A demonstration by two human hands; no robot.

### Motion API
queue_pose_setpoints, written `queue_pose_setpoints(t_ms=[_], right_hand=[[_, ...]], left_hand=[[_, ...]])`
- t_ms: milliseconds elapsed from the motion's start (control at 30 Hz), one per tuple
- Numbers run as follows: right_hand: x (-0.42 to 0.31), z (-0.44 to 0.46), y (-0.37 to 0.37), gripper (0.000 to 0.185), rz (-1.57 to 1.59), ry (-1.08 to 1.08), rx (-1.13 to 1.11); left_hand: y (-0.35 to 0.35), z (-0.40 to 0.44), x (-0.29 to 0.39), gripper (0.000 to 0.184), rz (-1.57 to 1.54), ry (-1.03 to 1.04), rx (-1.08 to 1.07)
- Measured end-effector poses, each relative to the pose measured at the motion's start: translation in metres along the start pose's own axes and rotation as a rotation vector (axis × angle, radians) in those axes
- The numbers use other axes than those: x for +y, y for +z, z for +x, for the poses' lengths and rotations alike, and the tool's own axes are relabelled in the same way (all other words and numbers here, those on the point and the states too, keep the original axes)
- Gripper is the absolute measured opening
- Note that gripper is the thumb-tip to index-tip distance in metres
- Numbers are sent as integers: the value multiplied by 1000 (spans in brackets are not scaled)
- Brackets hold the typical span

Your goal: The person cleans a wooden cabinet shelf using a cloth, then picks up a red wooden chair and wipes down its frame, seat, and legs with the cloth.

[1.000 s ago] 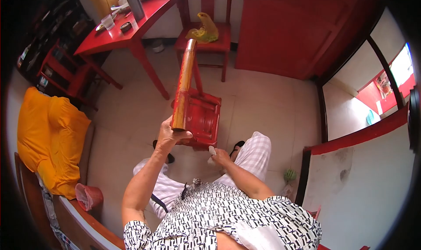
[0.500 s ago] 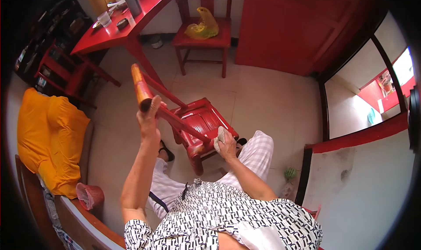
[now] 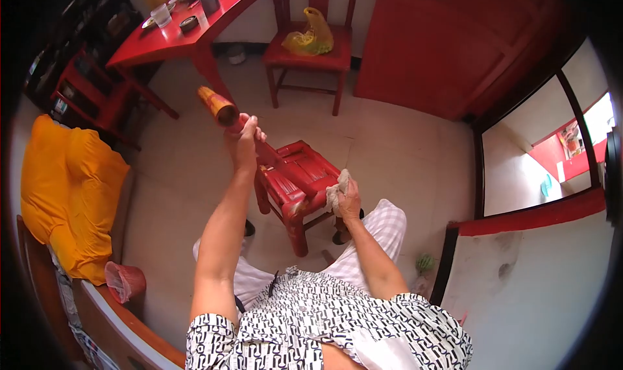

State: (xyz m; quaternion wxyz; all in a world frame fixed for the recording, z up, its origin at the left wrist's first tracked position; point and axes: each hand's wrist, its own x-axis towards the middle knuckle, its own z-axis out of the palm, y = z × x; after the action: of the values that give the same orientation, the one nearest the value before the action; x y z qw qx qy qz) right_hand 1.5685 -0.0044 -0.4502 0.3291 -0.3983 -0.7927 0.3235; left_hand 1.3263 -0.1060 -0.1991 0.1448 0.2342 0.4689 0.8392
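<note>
A small red bamboo chair (image 3: 300, 169) stands on the floor between my legs. Its back rises toward me, ending in a yellow-orange top rail (image 3: 217, 105) with a hollow end. Just under that rail, my left hand (image 3: 244, 136) is wrapped round the chair's back post. My right hand (image 3: 348, 200) is closed on a crumpled whitish cloth (image 3: 337, 190), held at the right edge of the seat. Whether the cloth presses on the seat I cannot tell.
A red table (image 3: 188, 33) holding a cup and dark flask stands at upper left. Behind the bamboo chair is a red chair (image 3: 308, 55) with a yellow plastic bag (image 3: 313, 36). An orange cloth (image 3: 71, 195) and pink bin (image 3: 124, 282) are left; a glass-paned frame (image 3: 532, 149) is right.
My left hand has moved right and away from me on the chair's back, which has turned. My right hand and the cloth have shifted slightly right. The view has shifted a little.
</note>
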Motion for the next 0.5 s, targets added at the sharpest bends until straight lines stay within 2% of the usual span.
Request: queue_pose_setpoints(t_ms=[167,367,500], right_hand=[[1,-5,4,66,0,95,129],[-11,-18,17,63,115,71,168],[9,-24,19,67,139,182,215]], left_hand=[[4,23,-12,9,26,4,46],[-31,51,-12,10,47,4,116],[-47,60,-11,11,59,47,166]])
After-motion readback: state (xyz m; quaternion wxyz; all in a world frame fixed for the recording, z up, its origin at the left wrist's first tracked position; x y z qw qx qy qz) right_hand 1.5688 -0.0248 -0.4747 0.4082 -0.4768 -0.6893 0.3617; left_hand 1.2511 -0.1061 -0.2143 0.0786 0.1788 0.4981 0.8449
